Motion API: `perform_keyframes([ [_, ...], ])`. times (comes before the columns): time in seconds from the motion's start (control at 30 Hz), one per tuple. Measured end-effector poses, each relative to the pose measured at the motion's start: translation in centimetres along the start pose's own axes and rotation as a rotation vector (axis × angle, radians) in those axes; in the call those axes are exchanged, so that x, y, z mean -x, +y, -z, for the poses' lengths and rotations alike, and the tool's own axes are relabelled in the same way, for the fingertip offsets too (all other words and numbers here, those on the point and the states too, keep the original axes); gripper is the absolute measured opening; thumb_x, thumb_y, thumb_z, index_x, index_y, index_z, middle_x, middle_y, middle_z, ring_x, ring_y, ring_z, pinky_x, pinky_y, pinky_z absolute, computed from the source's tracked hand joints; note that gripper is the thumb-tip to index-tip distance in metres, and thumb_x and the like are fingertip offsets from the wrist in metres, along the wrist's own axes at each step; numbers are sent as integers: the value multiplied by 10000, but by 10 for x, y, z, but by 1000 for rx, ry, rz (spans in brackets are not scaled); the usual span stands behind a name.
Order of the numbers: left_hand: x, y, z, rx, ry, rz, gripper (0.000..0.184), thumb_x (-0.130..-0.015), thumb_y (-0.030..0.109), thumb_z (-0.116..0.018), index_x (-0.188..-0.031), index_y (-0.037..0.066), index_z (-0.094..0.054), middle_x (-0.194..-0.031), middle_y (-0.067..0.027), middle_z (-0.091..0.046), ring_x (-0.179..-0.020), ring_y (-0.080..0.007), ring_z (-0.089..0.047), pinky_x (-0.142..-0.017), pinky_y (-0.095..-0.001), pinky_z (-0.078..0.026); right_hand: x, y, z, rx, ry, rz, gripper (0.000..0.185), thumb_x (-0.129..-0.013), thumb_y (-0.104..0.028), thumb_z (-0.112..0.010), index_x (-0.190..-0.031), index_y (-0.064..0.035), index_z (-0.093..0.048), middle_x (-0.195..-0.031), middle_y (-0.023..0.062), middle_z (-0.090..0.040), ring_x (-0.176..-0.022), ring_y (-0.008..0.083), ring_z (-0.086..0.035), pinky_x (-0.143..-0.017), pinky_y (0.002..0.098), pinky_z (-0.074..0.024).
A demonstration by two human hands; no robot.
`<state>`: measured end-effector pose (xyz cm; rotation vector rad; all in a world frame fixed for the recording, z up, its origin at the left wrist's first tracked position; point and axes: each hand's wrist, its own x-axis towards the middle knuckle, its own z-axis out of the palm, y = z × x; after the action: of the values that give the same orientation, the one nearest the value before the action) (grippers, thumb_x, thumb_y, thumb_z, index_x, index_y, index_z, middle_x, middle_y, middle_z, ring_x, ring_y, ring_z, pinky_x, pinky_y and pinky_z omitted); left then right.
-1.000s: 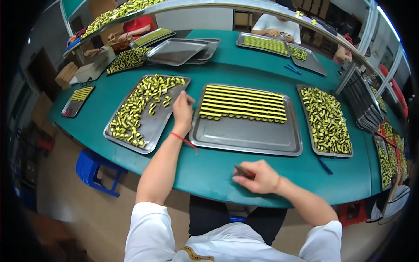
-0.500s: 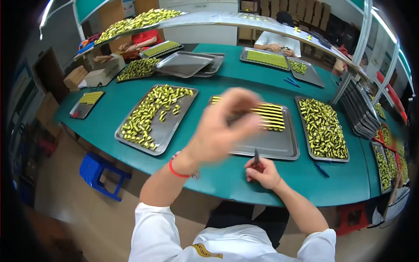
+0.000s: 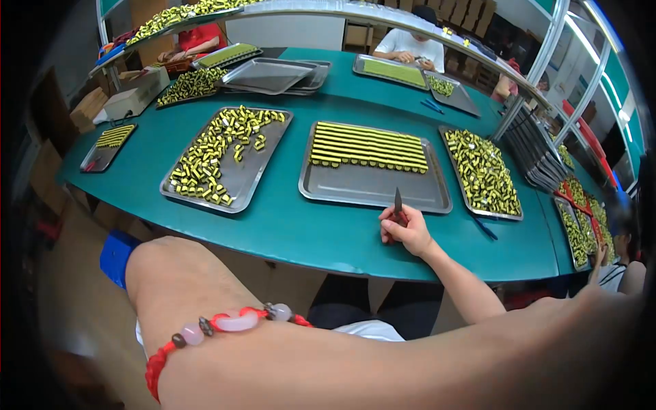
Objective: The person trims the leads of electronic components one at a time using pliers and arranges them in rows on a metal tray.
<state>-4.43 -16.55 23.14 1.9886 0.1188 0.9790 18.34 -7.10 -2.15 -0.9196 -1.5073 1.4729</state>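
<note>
My left hand (image 3: 437,362) is very near the camera and fills the bottom of the view, a beaded red bracelet (image 3: 236,322) on its wrist; its fingers cannot be made out. My right hand (image 3: 408,234) is closed around a red-handled tool (image 3: 398,201), dark tip upward, just in front of the middle tray (image 3: 376,188). Rows of black-and-yellow pieces (image 3: 369,145) cover that tray's back part. Loose pieces lie in the left tray (image 3: 254,164), mostly along its left and back, and fill the right tray (image 3: 519,216).
A blue tool (image 3: 486,228) lies before the right tray. Empty trays (image 3: 270,75) are stacked further back. A small tray (image 3: 102,158) rests at far left, a blue stool (image 3: 116,258) below. People (image 3: 410,46) sit across the table; another is at the right edge.
My left hand has come from over the middle tray right up to the camera. My right hand still holds the tool, now with its tip upward. The view has shifted.
</note>
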Motion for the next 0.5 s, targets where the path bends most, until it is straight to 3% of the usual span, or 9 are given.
perform_keyframes([
  [0.5, -59, -34, -44, -77, -198, -65, 340, -757, 118, -713, -1026, -19, -554, -806, -140, -632, -776, -224, -676, -643, -357, -520, 0, 4, 1, -19, -37, 19, 145, -939, -88, -628, -1039, -4, -566, -781, 54, -623, -681, 120, -630, -579, 238, -474],
])
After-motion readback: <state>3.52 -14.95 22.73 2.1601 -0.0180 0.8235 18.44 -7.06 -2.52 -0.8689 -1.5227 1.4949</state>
